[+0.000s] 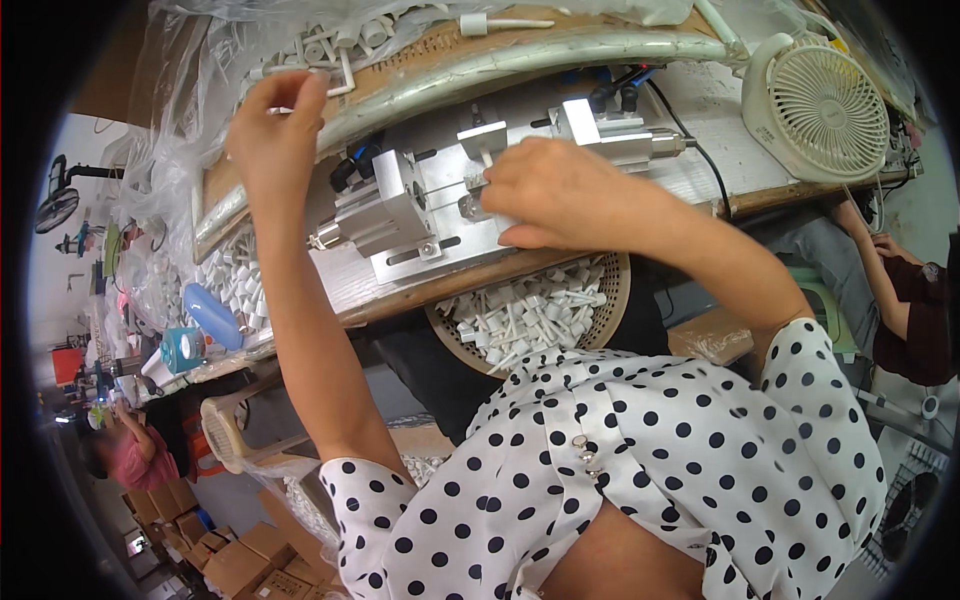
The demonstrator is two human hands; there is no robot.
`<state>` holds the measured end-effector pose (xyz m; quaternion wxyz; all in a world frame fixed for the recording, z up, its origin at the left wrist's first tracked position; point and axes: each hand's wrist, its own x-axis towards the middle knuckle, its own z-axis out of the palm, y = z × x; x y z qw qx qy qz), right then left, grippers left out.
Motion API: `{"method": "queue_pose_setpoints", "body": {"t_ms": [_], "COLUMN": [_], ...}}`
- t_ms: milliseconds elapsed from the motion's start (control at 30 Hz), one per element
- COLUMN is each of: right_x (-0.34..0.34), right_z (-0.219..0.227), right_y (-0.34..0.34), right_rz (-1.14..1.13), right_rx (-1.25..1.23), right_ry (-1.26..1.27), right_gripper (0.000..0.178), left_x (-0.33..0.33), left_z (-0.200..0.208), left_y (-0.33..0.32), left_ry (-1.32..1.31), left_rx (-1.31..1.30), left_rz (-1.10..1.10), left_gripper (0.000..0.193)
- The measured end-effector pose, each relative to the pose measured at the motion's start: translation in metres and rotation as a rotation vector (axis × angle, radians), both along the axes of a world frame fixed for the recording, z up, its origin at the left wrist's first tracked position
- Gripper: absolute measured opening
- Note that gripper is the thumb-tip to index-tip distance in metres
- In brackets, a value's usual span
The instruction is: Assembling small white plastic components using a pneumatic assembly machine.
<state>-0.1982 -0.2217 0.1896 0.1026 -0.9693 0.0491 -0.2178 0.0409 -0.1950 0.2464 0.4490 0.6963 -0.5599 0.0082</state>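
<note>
My left hand (pixel 280 130) is raised at the far left of the bench, thumb and fingers pinched. What the pinch holds, if anything, is too small to make out. Close to its fingertips lies a white plastic stem piece (pixel 347 75). My right hand (pixel 555 195) is over the middle of a metal clamping fixture (pixel 400 215), fingers curled in by a small upright metal plate (pixel 483 140). Whatever those fingers grip is hidden by the hand. A metal block with a shiny round fitting (pixel 327 237) stands at the fixture's left, and another block (pixel 605 135) at its right.
A round basket (pixel 618 310) of white plastic pieces sits below the bench edge. More pieces (pixel 235 285) lie at left beside a blue bottle (pixel 212 315). A wrapped curved rail (pixel 560 48) crosses behind the fixture. A fan (pixel 815 110) stands at right; another person (pixel 905 290) sits nearby.
</note>
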Motion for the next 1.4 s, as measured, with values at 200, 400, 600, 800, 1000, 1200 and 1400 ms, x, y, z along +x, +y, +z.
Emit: {"method": "queue_pose_setpoints", "body": {"t_ms": [200,400,600,800,1000,1200,1400], "right_x": [0.042,0.042,0.027,-0.015,-0.030,-0.008,0.005], "right_z": [0.038,0.062,0.052,0.044,0.015,-0.012,-0.014], "right_y": [-0.053,-0.096,-0.070,-0.027,-0.001,0.002,0.003], "right_rz": [-0.456,-0.594,-0.563,-0.290,0.029,0.084,0.010], "right_rx": [-0.092,0.117,0.123,0.270,0.147,-0.069,-0.161], "right_ry": [-0.258,0.143,-0.027,-0.296,-0.291,-0.226,-0.183], "right_gripper": [0.026,0.035,0.031,0.019,0.017,0.009,0.005], "left_x": [-0.056,-0.119,-0.122,-0.122,-0.045,0.111,0.113], "left_z": [-0.036,-0.092,-0.097,-0.087,-0.047,-0.023,-0.014], "left_y": [0.077,0.077,0.069,0.069,0.045,-0.002,-0.012], "left_ry": [0.335,-0.107,-0.230,-0.219,-0.370,-0.848,-0.572], "left_rx": [-0.110,-0.080,-0.006,0.064,-0.242,-0.063,0.281], "left_rz": [-0.134,-0.281,-0.297,-0.335,-0.286,0.013,-0.095], "left_gripper": [0.027,0.028,0.028,0.029,0.023,0.023,0.023]}}
